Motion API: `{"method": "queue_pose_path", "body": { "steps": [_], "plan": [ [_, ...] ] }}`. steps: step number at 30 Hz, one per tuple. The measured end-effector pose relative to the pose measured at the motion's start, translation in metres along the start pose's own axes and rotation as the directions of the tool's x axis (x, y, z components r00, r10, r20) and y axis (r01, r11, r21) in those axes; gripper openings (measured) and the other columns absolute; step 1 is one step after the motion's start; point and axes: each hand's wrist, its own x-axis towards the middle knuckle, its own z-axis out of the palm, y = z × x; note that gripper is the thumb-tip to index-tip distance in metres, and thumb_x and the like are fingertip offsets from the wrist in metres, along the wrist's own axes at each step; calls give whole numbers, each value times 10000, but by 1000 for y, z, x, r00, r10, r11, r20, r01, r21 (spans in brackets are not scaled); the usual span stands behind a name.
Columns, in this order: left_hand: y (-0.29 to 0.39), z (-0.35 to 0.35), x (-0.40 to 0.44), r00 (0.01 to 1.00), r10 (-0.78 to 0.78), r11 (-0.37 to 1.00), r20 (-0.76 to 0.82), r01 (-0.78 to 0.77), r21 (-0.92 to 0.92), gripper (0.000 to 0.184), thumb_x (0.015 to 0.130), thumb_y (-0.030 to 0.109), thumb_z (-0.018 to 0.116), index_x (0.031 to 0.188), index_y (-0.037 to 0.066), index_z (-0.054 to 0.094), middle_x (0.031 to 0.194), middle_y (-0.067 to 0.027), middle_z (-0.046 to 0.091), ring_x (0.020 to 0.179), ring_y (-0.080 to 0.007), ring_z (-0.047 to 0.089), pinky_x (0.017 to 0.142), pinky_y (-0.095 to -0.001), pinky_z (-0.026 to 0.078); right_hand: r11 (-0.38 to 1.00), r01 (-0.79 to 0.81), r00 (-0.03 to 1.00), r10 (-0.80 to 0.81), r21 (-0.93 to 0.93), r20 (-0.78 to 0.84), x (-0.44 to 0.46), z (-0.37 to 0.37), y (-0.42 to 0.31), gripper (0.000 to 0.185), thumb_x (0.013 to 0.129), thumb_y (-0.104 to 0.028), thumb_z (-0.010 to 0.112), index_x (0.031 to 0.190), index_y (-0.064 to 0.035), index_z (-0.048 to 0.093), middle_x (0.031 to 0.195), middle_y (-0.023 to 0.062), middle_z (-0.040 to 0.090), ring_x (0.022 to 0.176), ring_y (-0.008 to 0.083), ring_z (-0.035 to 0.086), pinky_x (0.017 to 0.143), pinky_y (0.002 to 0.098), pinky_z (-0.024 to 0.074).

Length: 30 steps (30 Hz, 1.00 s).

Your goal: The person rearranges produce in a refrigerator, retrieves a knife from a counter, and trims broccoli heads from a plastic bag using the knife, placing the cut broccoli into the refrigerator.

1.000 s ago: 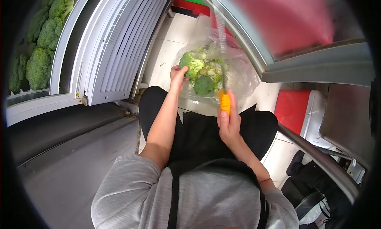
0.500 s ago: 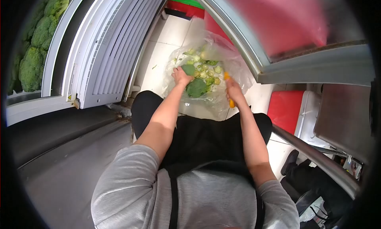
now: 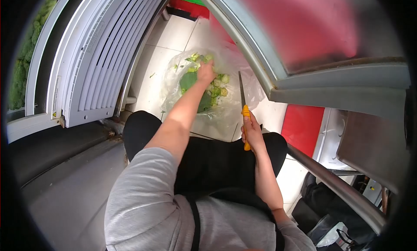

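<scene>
My left hand (image 3: 206, 71) is down among pale green cut stem pieces (image 3: 223, 79) on a clear plastic bag (image 3: 171, 70) on the floor. Its fingertips are partly hidden there, so I cannot tell whether they grip anything. A dark green broccoli head (image 3: 188, 80) lies beside the left wrist, and another broccoli head (image 3: 204, 102) is partly covered by the forearm. My right hand (image 3: 253, 131) is closed around the yellow handle of a knife (image 3: 242, 90). The blade points forward, along the right side of the bag.
White floor tiles (image 3: 169, 31) surround the bag. At left stands a white slatted panel (image 3: 108, 55), with more broccoli (image 3: 26, 64) behind a frame. A metal-framed door (image 3: 278, 79) angles in at right, near a red container (image 3: 302, 125). Another person's dark clothing (image 3: 330, 203) shows lower right.
My left hand has left the broccoli head and moved forward onto the cut pieces. The right hand has drawn back with the knife, whose blade now shows clearly. The camera view has shifted slightly.
</scene>
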Motion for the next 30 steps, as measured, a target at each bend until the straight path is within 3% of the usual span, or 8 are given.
{"method": "queue_pose_path", "body": {
  "steps": [5, 8, 11, 13, 17, 23, 25, 30],
  "plan": [
    [37, -58, 19, 998, 56, 996, 29, -58, 70, 460, 660, 198, 634, 1089, 97, 503, 1114, -226, 489, 947, -301, 538, 816, -393, 437, 999, 24, 1000, -24, 47, -14, 9, 1, -6, 432, 903, -322, 392, 1293, -154, 313, 639, 5, 416, 416, 63, 366, 374, 205, 331],
    [29, -53, 19, 975, 176, 963, -140, -199, -179, 496, 666, 234, 638, 1121, 95, 498, 1028, -159, 565, 991, -254, 534, 855, -368, 416, 998, 18, 999, -16, 52, -39, 13, 0, -2, 435, 903, -308, 394, 1298, -152, 301, 640, 6, 416, 427, 66, 373, 379, 207, 342],
    [-3, 8, -18, 944, 317, 941, 93, -302, -152, 578, 665, 214, 640, 1196, 111, 438, 1185, -160, 467, 1128, -247, 436, 917, -399, 368, 999, 15, 997, -12, 50, -72, 15, -5, 2, 433, 903, -299, 397, 1297, -150, 301, 635, 6, 419, 426, 68, 375, 380, 208, 346],
    [0, 27, -45, 882, 457, 773, 116, -459, 439, 827, 634, 400, 686, 1311, 158, 277, 1350, -113, 265, 1247, -321, 236, 956, -505, 288, 997, 50, 997, -45, 64, -65, 13, -5, 1, 429, 902, -295, 402, 1293, -149, 306, 628, 6, 422, 425, 68, 381, 379, 211, 351],
    [26, 46, -40, 960, 258, 768, 110, -272, 580, 908, 615, 357, 712, 1331, 203, 177, 1387, -103, 134, 1267, -363, 130, 946, -573, 249, 998, 66, 992, -65, 0, -110, 13, -2, 8, 422, 903, -299, 398, 1290, -152, 315, 619, 6, 421, 413, 70, 376, 371, 214, 346],
    [16, 7, -12, 970, 190, 940, 148, -224, 258, 925, 524, 293, 762, 1284, 99, 271, 1296, -199, 279, 1214, -363, 245, 968, -446, 303, 997, -8, 1000, 9, 74, -16, -16, 2, 5, 440, 901, -319, 406, 1294, -149, 308, 619, -4, 406, 412, 58, 364, 369, 204, 328],
    [2, -23, -16, 993, 104, 982, -52, -111, -154, 892, 493, 251, 752, 1243, 55, 311, 1246, -209, 333, 1155, -337, 336, 956, -371, 331, 996, -6, 1000, 5, 86, 16, -27, 6, 3, 448, 900, -316, 408, 1301, -149, 299, 618, -9, 401, 411, 55, 362, 368, 202, 326],
    [-30, -105, -69, 959, 215, 904, -185, -267, -335, 856, 492, 198, 704, 1242, 57, 316, 1207, -180, 369, 1133, -303, 378, 947, -359, 336, 992, 109, 988, -115, 62, 100, -56, 26, 6, 465, 894, -243, 420, 1325, -164, 265, 580, -22, 378, 407, 52, 343, 365, 200, 305]
  ]
}}
